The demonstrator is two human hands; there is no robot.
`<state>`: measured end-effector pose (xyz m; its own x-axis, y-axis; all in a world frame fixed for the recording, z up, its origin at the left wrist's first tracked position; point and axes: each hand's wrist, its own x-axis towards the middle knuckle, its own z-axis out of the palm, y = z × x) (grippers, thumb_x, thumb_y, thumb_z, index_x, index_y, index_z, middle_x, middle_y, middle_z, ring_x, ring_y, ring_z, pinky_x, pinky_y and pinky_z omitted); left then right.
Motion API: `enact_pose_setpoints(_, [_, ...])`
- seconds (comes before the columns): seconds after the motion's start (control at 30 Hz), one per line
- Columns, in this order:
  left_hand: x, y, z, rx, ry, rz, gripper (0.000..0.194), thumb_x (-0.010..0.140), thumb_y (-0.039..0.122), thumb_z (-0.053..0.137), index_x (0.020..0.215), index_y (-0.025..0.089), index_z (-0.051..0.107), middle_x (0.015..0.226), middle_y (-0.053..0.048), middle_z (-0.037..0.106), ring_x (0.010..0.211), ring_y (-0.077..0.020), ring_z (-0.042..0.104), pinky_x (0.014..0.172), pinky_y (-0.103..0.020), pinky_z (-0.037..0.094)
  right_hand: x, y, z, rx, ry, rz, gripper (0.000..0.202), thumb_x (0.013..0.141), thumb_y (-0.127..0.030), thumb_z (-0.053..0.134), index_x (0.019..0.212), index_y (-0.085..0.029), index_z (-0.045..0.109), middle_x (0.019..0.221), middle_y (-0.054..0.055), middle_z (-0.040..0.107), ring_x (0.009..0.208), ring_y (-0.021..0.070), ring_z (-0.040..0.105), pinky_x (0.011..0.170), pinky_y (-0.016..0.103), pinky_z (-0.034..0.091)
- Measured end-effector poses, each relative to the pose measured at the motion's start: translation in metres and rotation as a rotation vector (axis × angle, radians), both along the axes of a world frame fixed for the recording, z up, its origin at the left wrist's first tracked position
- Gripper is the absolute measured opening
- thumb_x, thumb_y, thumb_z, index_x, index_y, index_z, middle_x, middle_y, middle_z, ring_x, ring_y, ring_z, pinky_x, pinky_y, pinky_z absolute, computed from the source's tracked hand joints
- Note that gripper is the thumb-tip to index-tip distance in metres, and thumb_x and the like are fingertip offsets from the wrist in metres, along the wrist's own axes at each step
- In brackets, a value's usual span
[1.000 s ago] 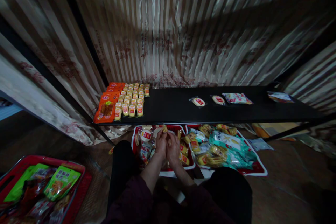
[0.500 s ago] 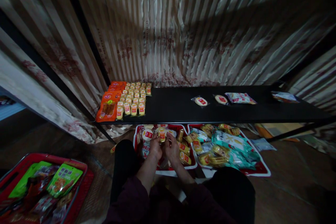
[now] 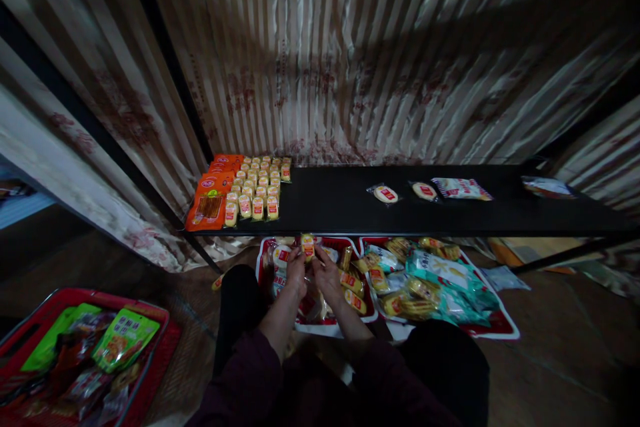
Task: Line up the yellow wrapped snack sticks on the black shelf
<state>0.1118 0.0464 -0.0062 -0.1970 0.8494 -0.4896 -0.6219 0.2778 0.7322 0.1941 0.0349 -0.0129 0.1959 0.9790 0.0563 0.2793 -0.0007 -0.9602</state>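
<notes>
Between my two hands is a small yellow snack pack [image 3: 307, 248] with a red and white label, held upright over a red basket [image 3: 370, 310] of mixed snacks. My left hand [image 3: 296, 271] grips its left side, and my right hand [image 3: 325, 275] has its fingers on the right side. Rows of similar yellow packs [image 3: 257, 195] stand at the left end of the black shelf [image 3: 325, 200], beside orange packets [image 3: 207, 203]. Farther right on the shelf lie two round snacks [image 3: 386, 194] and a white packet [image 3: 461, 189].
A second basket [image 3: 513, 327] with teal and yellow packets sits to the right, under the shelf edge. At the lower left, a red basket [image 3: 163, 327] holds green and dark packets. Striped curtain [image 3: 320, 67] hangs behind the shelf. A silvery packet [image 3: 547, 187] lies far right.
Both hands have lifted the yellow pack slightly, toward the shelf's front edge. The whole view has shifted a little.
</notes>
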Motion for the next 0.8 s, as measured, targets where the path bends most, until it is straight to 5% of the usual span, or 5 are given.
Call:
enact_pose_setpoints(0.47, [-0.003,0.027,0.03,0.097,0.098,0.034,0.027,0.069,0.015,0.064,0.096,0.018,0.065,0.098,-0.007,0.067,0.082,-0.0145,0.062,0.077,-0.027,0.048,-0.005,0.036,0.021,0.112,0.119,0.026,0.043,0.077,-0.029,0.05,0.118,-0.021,0.059,0.113,0.005,0.066,0.099,0.0212,0.063,0.091,0.04,0.048])
enact_pose_setpoints(0.8, [-0.01,0.025,0.03,0.153,0.255,0.029,0.019,0.07,0.015,0.061,0.088,0.02,0.064,0.086,-0.004,0.066,0.077,-0.0148,0.059,0.076,-0.028,0.046,-0.012,0.039,0.02,0.095,0.198,-0.023,0.042,0.074,-0.033,0.057,0.113,-0.018,0.06,0.105,0.009,0.068,0.094,0.0218,0.064,0.088,0.04,0.049])
